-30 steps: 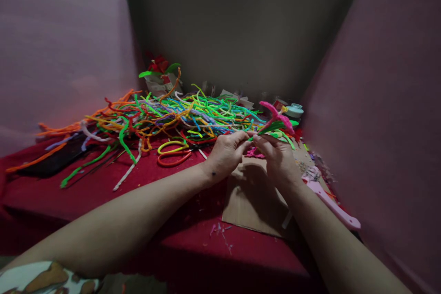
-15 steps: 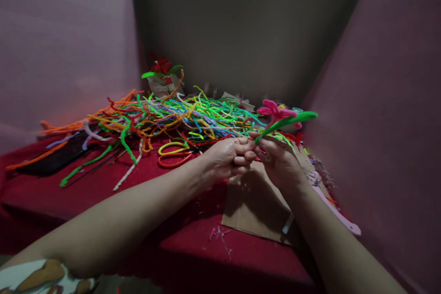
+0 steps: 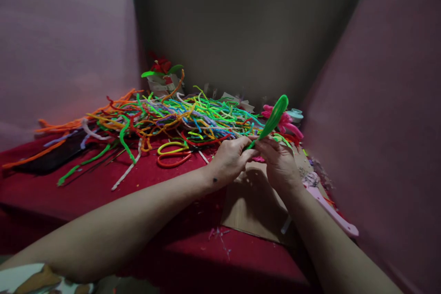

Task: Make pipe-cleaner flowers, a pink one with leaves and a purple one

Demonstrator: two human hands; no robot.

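Note:
My left hand [image 3: 230,161] and my right hand [image 3: 280,161] meet above the cardboard, both closed with fingertips pinching the lower end of a pipe-cleaner flower. Its green looped leaf [image 3: 274,117] points up and slightly right from between the fingers. Behind the leaf show the pink petals [image 3: 284,121]. The stem is mostly hidden by my fingers. Just left of my left hand lie scissors [image 3: 174,154] with yellow and red handles, their blades partly covered.
A tangled heap of colourful pipe cleaners [image 3: 193,115] spreads across the red cloth [image 3: 138,211]. Brown cardboard [image 3: 248,202] lies below my hands, with a translucent stick [image 3: 285,225] on it. A pink glue gun [image 3: 332,209] is at right; a potted red flower [image 3: 161,65] stands behind.
The flower has turned: the green leaf now stands more upright with its broad looped face showing, and the pink petals sit behind it to the right. My left hand has rolled over, knuckles up.

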